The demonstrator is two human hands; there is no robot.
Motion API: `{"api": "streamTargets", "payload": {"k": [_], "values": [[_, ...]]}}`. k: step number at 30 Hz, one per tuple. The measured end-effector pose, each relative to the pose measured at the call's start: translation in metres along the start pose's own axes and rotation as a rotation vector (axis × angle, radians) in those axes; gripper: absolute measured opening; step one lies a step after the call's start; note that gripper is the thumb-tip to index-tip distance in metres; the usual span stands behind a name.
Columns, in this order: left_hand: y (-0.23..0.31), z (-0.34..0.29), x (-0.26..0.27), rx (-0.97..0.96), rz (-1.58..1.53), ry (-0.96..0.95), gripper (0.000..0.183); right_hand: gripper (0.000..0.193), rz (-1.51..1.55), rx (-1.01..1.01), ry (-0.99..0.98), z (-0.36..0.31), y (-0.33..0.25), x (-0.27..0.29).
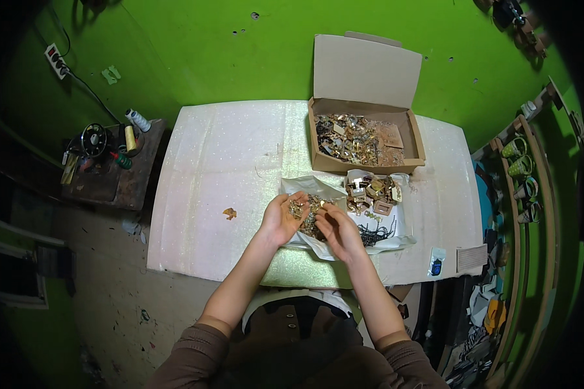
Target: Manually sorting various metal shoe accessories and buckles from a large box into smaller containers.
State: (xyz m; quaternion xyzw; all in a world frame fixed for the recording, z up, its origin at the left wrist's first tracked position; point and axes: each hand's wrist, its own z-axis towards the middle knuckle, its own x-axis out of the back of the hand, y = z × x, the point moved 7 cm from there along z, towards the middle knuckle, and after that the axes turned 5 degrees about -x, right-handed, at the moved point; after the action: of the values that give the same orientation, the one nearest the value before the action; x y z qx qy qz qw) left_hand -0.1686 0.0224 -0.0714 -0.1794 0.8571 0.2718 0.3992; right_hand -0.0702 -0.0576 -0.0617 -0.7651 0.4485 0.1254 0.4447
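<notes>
My left hand [281, 219] is cupped palm up over the left part of a paper-lined tray [401, 241], with small shiny metal pieces [296, 209] lying in its palm and fingers. My right hand [341, 232] is close beside it, fingers bent, and a small gold-coloured piece [321, 203] shows at its fingertips. Between and below both hands lies a pile of small metal pieces [311, 227]. The right part of the tray holds gold-toned buckles [373, 191] and a heap of black chain [377, 233]. My right thumb is mostly hidden.
Behind the tray stands an open cardboard box [363, 167] full of mixed metal fittings. An orange-brown scrap [230, 212] lies on the sparkly white table [207, 155]. A small packet [437, 262] lies near the right front edge. Thread spools [137, 120] stand on a dark side table at left.
</notes>
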Motion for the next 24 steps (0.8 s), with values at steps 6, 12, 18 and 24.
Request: {"api": "streamTargets", "payload": {"k": [6,12,18,24], "values": [[0.001,-0.007,-0.032,-0.184,0.351,-0.179,0.027,0.022,0.482,-0.246,-0.09,0.028,0.032,-0.01],[0.006,-0.007,-0.031,-0.25,0.682,-0.181,0.027,0.022,0.498,-0.251,-0.143,0.044,0.04,-0.018],[0.019,-0.005,-0.021,-0.217,0.514,-0.13,0.032,0.022,0.4,-0.288,-0.109,0.047,0.031,-0.006],[0.02,-0.005,-0.021,-0.112,0.527,-0.111,0.039,0.017,0.179,-0.204,-0.09,0.036,0.0,-0.01]]}}
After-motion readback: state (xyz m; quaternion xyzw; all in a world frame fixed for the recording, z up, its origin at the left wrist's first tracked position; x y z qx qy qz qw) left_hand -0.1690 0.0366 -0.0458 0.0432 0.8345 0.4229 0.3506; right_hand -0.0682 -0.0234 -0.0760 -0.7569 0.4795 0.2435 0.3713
